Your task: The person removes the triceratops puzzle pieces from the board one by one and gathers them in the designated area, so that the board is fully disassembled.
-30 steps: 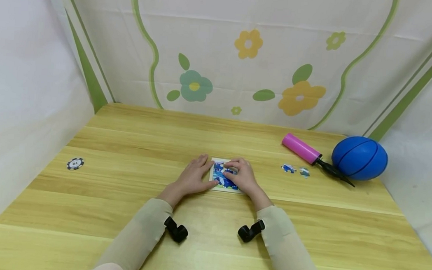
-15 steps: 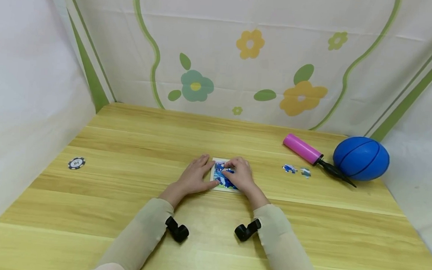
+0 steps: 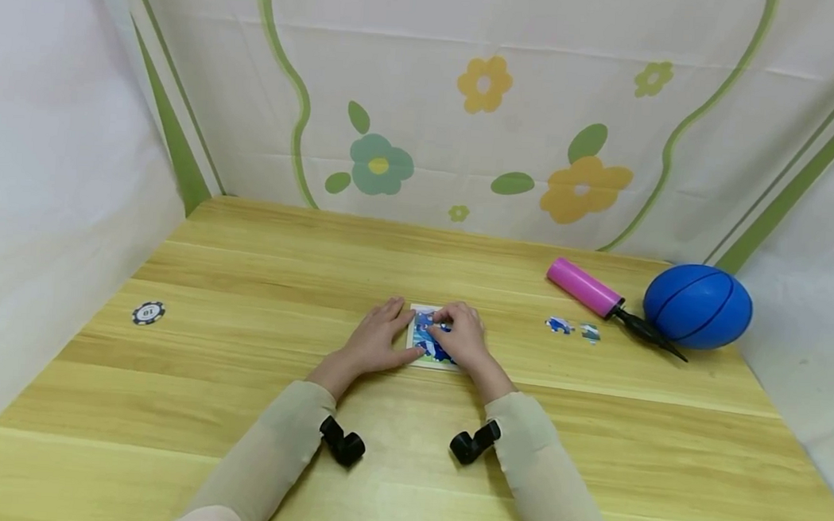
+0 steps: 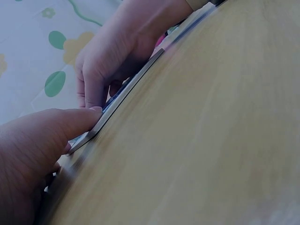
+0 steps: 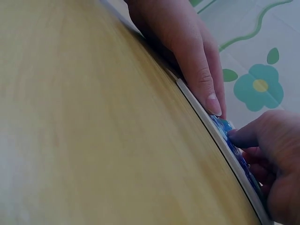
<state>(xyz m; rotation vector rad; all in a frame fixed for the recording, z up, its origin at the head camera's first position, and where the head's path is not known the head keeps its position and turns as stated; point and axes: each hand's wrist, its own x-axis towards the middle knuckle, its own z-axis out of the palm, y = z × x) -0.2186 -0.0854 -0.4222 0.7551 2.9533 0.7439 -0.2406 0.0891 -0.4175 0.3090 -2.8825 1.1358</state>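
A small framed jigsaw puzzle (image 3: pixel 421 355) with a blue picture and a pale border lies on the table in the head view. My left hand (image 3: pixel 376 342) rests along its left side, fingers extended, thumb on the near edge. From the right, my right hand (image 3: pixel 464 339) reaches over the picture with bent fingers. Its thumb and fingertips pinch a puzzle piece down at the picture's surface, the piece mostly hidden by the hand. In the right wrist view the right thumb (image 5: pixel 246 136) touches the blue picture. Two loose puzzle pieces, one blue (image 3: pixel 559 325) and one paler (image 3: pixel 589 332), lie to the right.
A pink hand pump (image 3: pixel 583 287) with a black handle lies at the back right, against a blue ball (image 3: pixel 698 306). At the far left sits a round black-and-white chip (image 3: pixel 148 313). A flower-printed cloth (image 3: pixel 427 94) hangs behind the wooden table (image 3: pixel 281 252).
My right hand and forearm have shifted slightly left over the puzzle, the thumb moving closer to the fingertips. The left hand keeps its place on the frame.
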